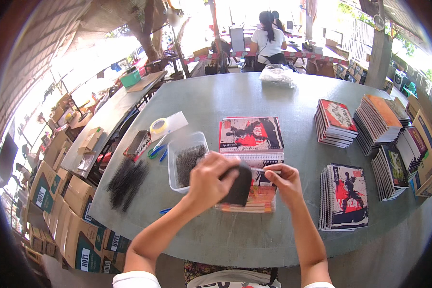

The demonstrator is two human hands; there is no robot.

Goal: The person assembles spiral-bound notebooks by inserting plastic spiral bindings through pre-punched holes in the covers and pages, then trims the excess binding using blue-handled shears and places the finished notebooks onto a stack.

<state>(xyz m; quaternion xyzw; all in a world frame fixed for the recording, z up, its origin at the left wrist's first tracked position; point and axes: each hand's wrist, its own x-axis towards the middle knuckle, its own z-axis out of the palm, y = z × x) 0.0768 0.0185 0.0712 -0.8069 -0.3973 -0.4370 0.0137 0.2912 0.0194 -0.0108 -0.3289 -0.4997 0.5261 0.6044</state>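
Note:
Over the stack of red and black printed covers (252,134) at mid-table, my left hand (211,175) is closed on a dark, flat piece with a rounded end (240,186); its exact kind is unclear. My right hand (285,180) pinches a thin, pale strip or wire end just right of it, too small to make out. Beneath my hands lie more printed sheets with an orange edge (247,204). Beside my left hand stands a clear plastic tub (173,180) of dark wire coils (189,163).
Black spiral coils (127,185) lie at left, near scissors (153,152), pens and a tape roll (159,126). Spiral notebooks (344,197) stand in several stacks at right. A plastic bag (277,77) rests at the far edge. Cartons (77,240) are piled left; people (269,41) sit beyond.

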